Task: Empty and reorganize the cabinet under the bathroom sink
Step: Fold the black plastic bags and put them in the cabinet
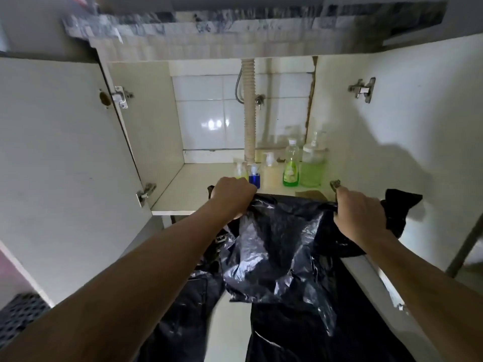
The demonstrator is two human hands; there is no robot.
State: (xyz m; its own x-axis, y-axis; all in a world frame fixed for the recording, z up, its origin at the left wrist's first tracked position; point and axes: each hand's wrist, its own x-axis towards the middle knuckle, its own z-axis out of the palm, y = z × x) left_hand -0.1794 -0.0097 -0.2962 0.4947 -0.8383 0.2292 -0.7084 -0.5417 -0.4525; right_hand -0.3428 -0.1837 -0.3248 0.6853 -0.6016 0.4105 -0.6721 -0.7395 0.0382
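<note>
Both grips are closed tight on a black plastic bag. I see my left hand bunching 1 top edge of it and my right hand bunching the other, so the bag is pulled wide between them. I think I hold it like this to open its mouth, ready to take things in. It hangs in front of the cabinet shelf, and its lower part droops toward the floor.

Behind the bag, on the right side of the shelf, 5 bottles stand close together. I can pick out a small blue bottle, a green bottle and a big pump bottle. They huddle beside the drain pipe. Both doors stand open, so reaching in is easy.
</note>
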